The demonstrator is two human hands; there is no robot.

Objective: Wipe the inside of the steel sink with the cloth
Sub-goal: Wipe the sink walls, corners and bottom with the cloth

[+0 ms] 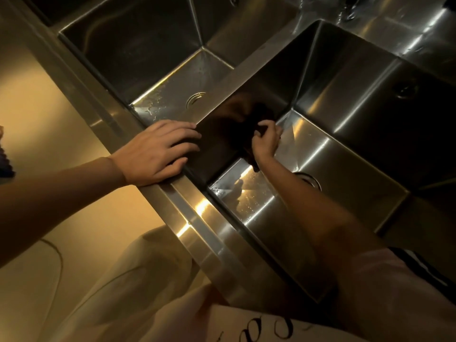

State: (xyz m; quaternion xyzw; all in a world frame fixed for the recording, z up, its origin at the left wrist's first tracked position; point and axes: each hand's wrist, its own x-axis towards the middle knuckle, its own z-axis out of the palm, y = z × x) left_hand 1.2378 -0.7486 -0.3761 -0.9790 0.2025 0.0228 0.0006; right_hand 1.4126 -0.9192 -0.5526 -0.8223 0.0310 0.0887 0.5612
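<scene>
Head view: right hand (265,141) is down in the near steel sink (345,174), fingers clenched on a dark cloth (249,134) and pressing it to the left inner wall near the back corner, so the wall is probably the surface being wiped. Cloth is hard to tell from the dark wall reflection. Left hand (158,154) lies flat, fingers spread and grasping nothing, on the divider rim (222,95) between the basins, likely bracing the reach. Drain (309,180) shows just beside the right forearm.
</scene>
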